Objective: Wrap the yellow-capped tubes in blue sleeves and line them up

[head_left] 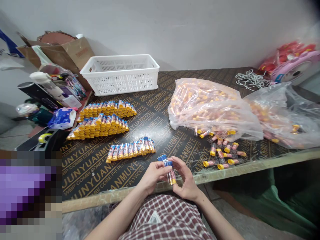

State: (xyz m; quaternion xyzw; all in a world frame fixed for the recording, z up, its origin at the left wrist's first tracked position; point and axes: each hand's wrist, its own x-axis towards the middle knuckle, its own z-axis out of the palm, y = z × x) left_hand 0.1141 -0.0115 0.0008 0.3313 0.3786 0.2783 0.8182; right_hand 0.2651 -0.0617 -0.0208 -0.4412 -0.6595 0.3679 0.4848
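Just over the table's front edge, a small clear tube (171, 177) with a yellow cap at its lower end and blue at its top is between my two hands. My left hand (155, 175) pinches it near the upper end, thumb across its front. A second blue piece (162, 157) shows above those fingers; its kind is partly hidden. My right hand (185, 181) curls around the tube from the other side, fingertips at the top and thumb by the yellow cap. Beyond my left hand lies a row of blue-labelled tubes (131, 149) with yellow ends.
Two stacks of labelled tubes (100, 126) lie at left, before a white plastic basket (125, 78). Loose tubes (223, 151) spill from a clear bag (207, 100) at right, beside another bag (282, 116). A pink fan (297, 68), white cable (251, 80) and bottles (41, 78) stand farther out.
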